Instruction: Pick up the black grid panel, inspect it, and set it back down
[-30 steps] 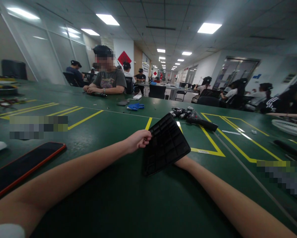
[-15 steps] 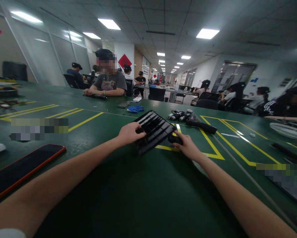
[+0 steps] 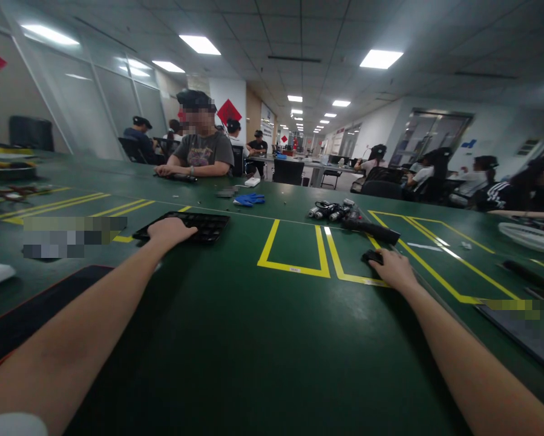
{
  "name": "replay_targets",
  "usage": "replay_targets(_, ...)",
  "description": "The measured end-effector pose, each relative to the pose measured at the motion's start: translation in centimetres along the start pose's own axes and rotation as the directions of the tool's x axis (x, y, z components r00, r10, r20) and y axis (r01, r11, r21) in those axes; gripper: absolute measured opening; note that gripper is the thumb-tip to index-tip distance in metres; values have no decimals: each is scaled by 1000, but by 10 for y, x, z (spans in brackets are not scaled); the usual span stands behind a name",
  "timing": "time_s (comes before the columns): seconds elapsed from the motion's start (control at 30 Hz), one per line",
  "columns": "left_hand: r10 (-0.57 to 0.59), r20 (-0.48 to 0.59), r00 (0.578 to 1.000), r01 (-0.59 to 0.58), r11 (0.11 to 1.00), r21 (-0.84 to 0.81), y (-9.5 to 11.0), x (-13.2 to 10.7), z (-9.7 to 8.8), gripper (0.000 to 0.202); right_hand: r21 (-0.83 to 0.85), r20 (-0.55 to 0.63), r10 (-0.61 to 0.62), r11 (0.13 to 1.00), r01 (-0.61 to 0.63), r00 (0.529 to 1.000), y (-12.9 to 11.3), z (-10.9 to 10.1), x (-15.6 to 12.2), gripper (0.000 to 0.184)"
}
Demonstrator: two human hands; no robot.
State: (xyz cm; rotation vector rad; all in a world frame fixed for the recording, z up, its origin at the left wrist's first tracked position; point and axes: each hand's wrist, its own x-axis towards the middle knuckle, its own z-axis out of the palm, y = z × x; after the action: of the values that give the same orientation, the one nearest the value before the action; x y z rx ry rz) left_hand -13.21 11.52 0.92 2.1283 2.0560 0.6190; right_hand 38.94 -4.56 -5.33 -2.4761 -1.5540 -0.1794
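A black compartment tray point(image 3: 212, 229) is at the left of the middle, low over or on the green table, with a grid of shallow cells facing up. My left hand point(image 3: 169, 231) holds it at its near left part, thumb stretched across the cells and the other fingers largely hidden. Farther right, my right hand point(image 3: 396, 269) has its fingers closed around a small black rounded object point(image 3: 371, 257) whose kind I cannot make out. That hand is low over the table, by a yellow tape outline point(image 3: 335, 254).
Beyond my right hand lie a black tube-like object point(image 3: 371, 231) and a bundle of metal-ended parts with cable point(image 3: 328, 211). Blue gloves point(image 3: 249, 200) lie farther back. A dark slab with an orange edge point(image 3: 40, 309) is under my left forearm. A person point(image 3: 199, 145) sits across the table.
The tray has moved left with my left hand and turned from tilted to nearly flat. My right hand has moved right, away from the tray, carrying the small black object.
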Motion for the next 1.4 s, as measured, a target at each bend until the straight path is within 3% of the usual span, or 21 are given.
replay_targets(0.1, -93, -153, 984, 106, 992, 75, 19, -6, -2, 22, 14, -104, 14, 1000, -12, 995, -9, -8, -5, 51)
replay_targets(0.17, 23, -166, 986, -17, 999, 40, 39, -11, 3, 16, 32, -211, -59, 997, 68, 976, -23, -14, -10, 52)
replay_targets(0.23, 171, -144, 975, -174, 985, -7, 64, -21, 18, 31, 67, -261, -166, 979, 190, 951, -47, -18, -16, 50)
replay_targets(0.37, 447, -19, 895, -446, 888, -112, 111, -51, 65, 48, 148, -133, -408, 893, 425, 903, -104, -16, -44, 54)
replay_targets(0.47, 650, 133, 748, -619, 756, -213, 129, -69, 90, 46, 248, 41, -577, 797, 551, 816, -133, -10, -69, 60)
replay_targets(0.53, 695, 205, 689, -646, 718, -259, 131, -72, 96, 42, 267, 126, -631, 764, 587, 765, -142, -9, -80, 59)
replay_targets(0.63, 687, 200, 698, -630, 723, -283, 131, -73, 92, 35, 251, 170, -645, 759, 601, 745, -145, -10, -86, 57)
replay_targets(0.7, 708, 108, 698, -663, 696, -277, 132, -78, 85, 33, 242, 161, -649, 756, 608, 744, -144, -11, -86, 57)
replay_targets(0.77, 747, 14, 665, -722, 647, -244, 136, -91, 78, 32, 239, 147, -654, 751, 615, 742, -143, -12, -85, 57)
replay_targets(0.83, 808, 1, 590, -791, 578, -202, 142, -111, 71, 31, 237, 131, -655, 749, 618, 744, -142, -11, -85, 56)
replay_targets(0.93, 904, 93, 418, -886, 428, -179, 156, -147, 62, 29, 241, 112, -661, 742, 625, 742, -140, -7, -85, 53)
replay_targets(1.07, 955, 161, 250, -936, 280, -213, 170, -190, 54, 24, 222, 50, -707, 696, 683, 705, -133, -11, -78, 46)
replay_targets(1.13, 975, 168, 148, -953, 186, -238, 173, -203, 51, 23, 195, 3, -684, 716, 670, 730, -124, -19, -66, 44)
replay_targets(1.2, 984, 170, 48, -962, 91, -258, 173, -211, 49, 22, 160, -54, -598, 785, 598, 800, -109, -27, -52, 44)
replay_targets(1.23, 986, 168, 19, -964, 63, -259, 172, -214, 49, 22, 138, -94, -535, 828, 543, 840, -98, -31, -44, 45)
replay_targets(1.3, 987, 163, 0, -965, 43, -260, 170, -217, 47, 22, 91, -172, -399, 904, 418, 901, -73, -35, -30, 46)
replay_targets(1.4, 986, 169, 7, -963, 52, -263, 169, -220, 44, 21, -24, -241, -197, 980, 197, 950, -31, -28, -18, 47)
